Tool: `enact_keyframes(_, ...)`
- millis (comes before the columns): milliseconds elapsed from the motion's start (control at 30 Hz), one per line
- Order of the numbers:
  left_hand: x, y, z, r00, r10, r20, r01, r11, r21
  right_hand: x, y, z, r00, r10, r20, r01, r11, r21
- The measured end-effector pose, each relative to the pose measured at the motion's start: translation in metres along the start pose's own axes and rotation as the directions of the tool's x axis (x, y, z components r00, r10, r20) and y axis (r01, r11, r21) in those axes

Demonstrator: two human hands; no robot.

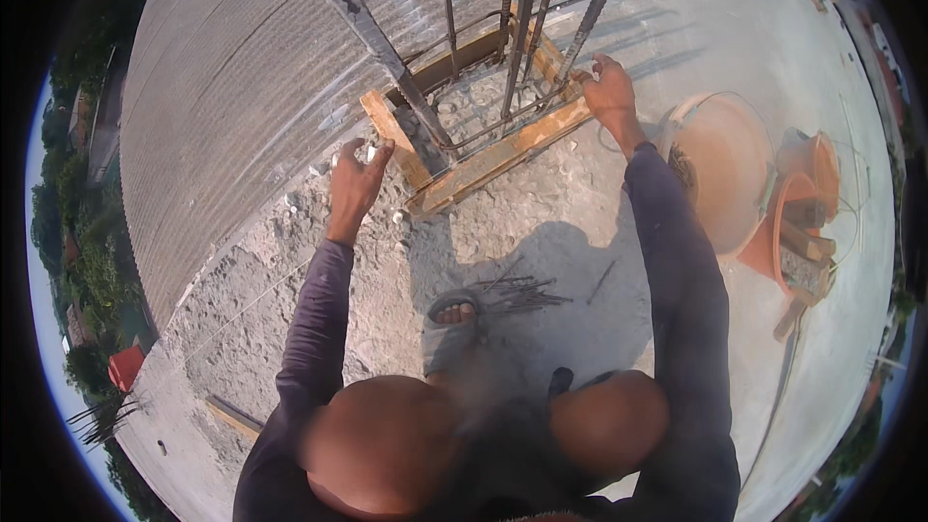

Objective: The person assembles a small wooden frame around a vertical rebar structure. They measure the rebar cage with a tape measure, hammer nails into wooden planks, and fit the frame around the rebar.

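Observation:
A rectangular frame of wooden boards (498,157) lies on the rough concrete around upright ribbed steel bars (509,0). Bent steel ties cross inside it, over broken, grey concrete. My left hand (356,188) is beside the short left board (397,138), thumb and forefinger apart, with the thumb close to the board's outer face. At the frame's right corner, my right hand (611,101) has its fingers apart, the thumb at or very near the wood. Whether either hand touches the boards is hard to tell. I see nothing held in either hand.
Corrugated roofing (232,87) slopes away at left. To the right stand a large orange bucket (725,169) and smaller orange buckets (768,242), one holding wood pieces. Loose thin rods (522,295) lie near my sandalled foot (454,312). A wood strip (232,418) lies at lower left.

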State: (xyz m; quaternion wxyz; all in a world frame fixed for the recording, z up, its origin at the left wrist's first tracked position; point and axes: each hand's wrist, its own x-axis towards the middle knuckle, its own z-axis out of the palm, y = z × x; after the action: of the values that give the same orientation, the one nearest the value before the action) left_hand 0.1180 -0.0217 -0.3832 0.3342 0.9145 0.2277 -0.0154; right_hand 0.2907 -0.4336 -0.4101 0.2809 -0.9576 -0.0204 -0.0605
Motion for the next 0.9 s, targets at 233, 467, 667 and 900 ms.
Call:
enact_keyframes(233, 0.033, -0.016, 0.062, 0.927, 0.04, 0.372, 0.126, 0.902, -0.413, 0.014, -0.032, -0.079, 0.945, -0.048, 0.323, 0.187, 0.891, -0.414)
enact_keyframes(467, 0.052, -0.013, 0.059, 0.825, 0.035, 0.564, 0.234, 0.887, -0.398, -0.03, -0.07, -0.116, 0.869, 0.022, 0.494, 0.233, 0.863, -0.449)
enact_keyframes(667, 0.043, -0.003, 0.042, 0.793, 0.026, 0.609, 0.267, 0.883, -0.386, -0.075, -0.066, -0.07, 0.849, -0.038, 0.527, 0.153, 0.972, -0.176)
enact_keyframes(900, 0.036, -0.003, 0.044, 0.833, 0.039, 0.552, 0.248, 0.865, -0.436, -0.151, -0.052, -0.01, 0.828, 0.067, 0.557, -0.092, 0.996, 0.016)
